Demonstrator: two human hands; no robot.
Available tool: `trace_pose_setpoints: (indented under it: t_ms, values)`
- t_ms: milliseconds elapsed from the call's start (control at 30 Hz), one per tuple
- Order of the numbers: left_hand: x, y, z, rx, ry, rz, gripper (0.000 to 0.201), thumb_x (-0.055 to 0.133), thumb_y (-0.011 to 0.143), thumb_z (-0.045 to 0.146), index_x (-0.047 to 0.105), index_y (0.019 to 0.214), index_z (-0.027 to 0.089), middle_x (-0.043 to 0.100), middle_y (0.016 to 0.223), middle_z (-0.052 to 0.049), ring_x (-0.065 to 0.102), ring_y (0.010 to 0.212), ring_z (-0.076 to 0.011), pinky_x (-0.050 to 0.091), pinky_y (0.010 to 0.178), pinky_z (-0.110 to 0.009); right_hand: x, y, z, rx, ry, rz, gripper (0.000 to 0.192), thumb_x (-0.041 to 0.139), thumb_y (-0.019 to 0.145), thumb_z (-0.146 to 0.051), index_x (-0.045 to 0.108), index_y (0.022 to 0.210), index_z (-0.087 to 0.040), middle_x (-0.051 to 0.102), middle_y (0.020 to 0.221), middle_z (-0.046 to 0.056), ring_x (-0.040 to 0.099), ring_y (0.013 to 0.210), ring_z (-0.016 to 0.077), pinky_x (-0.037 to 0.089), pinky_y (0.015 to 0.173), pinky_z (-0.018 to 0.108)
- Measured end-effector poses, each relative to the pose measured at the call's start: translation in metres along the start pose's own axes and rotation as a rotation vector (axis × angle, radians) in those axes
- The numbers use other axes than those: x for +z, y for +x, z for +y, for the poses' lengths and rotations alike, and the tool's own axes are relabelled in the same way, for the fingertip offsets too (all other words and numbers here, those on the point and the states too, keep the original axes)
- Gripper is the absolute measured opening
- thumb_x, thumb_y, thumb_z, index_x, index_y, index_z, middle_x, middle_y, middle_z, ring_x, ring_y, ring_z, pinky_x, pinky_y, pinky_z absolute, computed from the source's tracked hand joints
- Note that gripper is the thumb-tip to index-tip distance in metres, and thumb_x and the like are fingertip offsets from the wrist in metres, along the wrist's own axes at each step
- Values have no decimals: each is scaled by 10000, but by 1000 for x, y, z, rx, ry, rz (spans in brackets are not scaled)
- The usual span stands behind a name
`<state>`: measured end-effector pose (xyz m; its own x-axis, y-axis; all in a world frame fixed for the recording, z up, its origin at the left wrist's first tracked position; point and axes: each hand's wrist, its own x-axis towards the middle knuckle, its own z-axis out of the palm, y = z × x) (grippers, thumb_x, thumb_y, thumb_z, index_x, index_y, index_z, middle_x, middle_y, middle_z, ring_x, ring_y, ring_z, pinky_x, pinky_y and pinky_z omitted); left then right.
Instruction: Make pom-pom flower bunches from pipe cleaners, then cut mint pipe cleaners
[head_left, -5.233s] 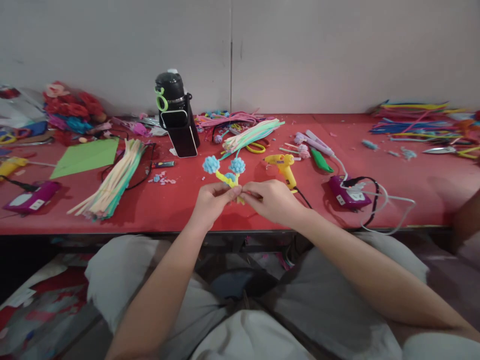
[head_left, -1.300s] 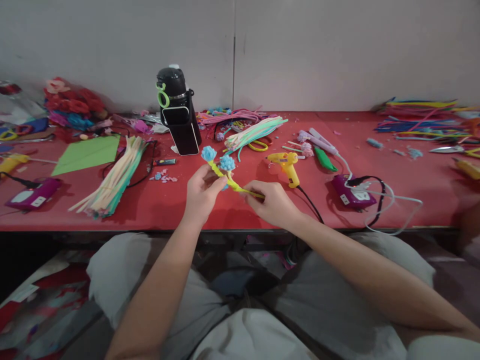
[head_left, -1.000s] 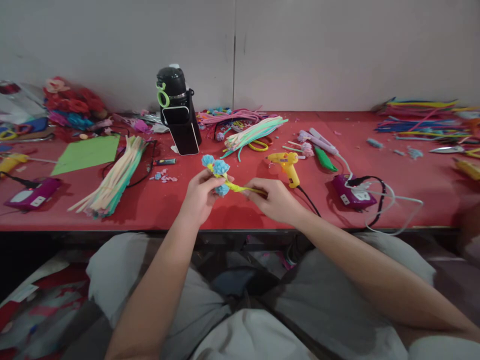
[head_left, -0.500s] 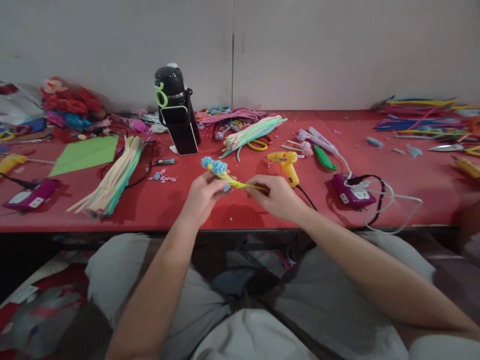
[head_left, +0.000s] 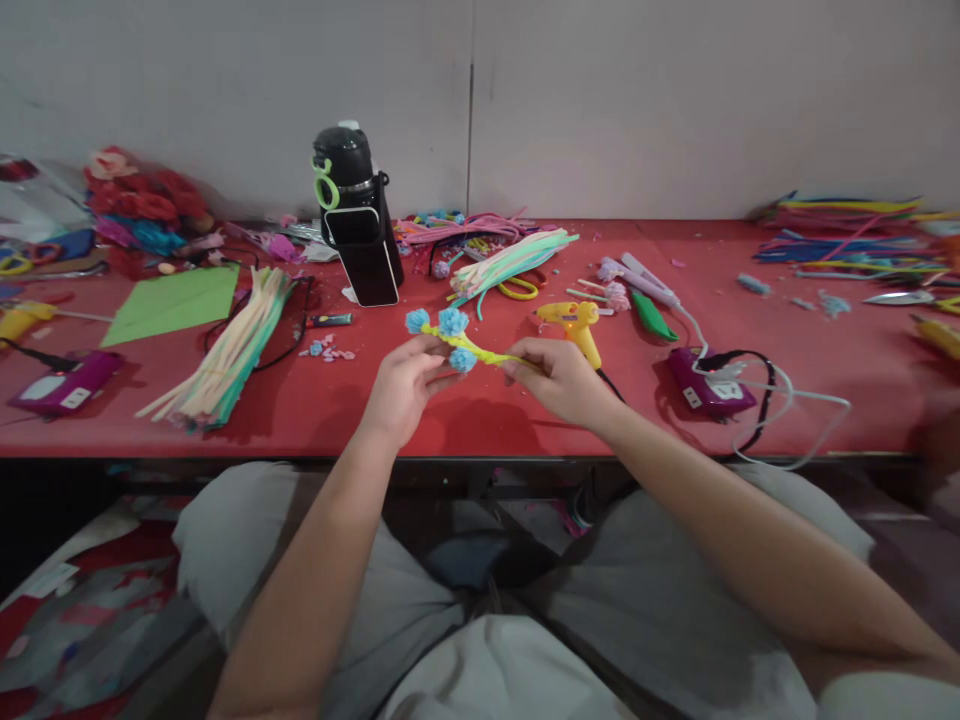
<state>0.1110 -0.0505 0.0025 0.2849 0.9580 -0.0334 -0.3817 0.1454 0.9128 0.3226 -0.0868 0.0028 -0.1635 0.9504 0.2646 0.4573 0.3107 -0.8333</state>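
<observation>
A pipe-cleaner flower sprig (head_left: 480,354) with a yellow-green twisted stem and three fluffy blue blossoms hangs above the red table. My right hand (head_left: 559,378) pinches the stem between thumb and fingers at its right end. Just left of the blossoms is my left hand (head_left: 401,390), its fingers parted and close to the lower blossom; whether they touch it I cannot tell. Behind my right hand a yellow hot glue gun (head_left: 571,322) lies on the table, its cord partly hidden by that hand.
Bundles of pale pipe cleaners (head_left: 232,355) lie left and at the back. A black bottle (head_left: 352,215) stands behind, with a phone-like black case against it. Purple power strips (head_left: 709,385) sit at both sides. A green sheet (head_left: 169,305) and scissors (head_left: 517,288) lie farther back.
My left fingers have loosened from around the blossoms and spread. The sprig has turned, so its three blue blossoms now stand apart and show clearly. My right hand still pinches the stem.
</observation>
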Motion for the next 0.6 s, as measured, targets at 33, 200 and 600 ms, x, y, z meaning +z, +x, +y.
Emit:
trace_pose_setpoints:
  t_ms: [33,200,600]
  values:
    - [0,0,0,12,8,4,197,690,705,179,756,890,162,755,924,-58,715,839,-200,585,825,-364,-1,1,2,15,19,-17,255,574,916,-325,638,722,-173,643,688,34,536,631,137,388,613,282]
    - [1,-2,-2,125,50,2,201,793,745,262,785,930,183,761,971,-70,719,939,-214,596,836,-351,-3,5,15,220,226,-166,312,617,892,-461,593,757,-180,574,681,4,432,542,101,321,538,272]
    - [1,-2,-7,226,103,-6,158,845,754,310,801,881,229,782,937,-48,728,898,-182,605,785,-302,-4,3,15,356,446,-285,320,715,830,-481,606,821,-181,546,725,-14,407,549,80,264,510,257]
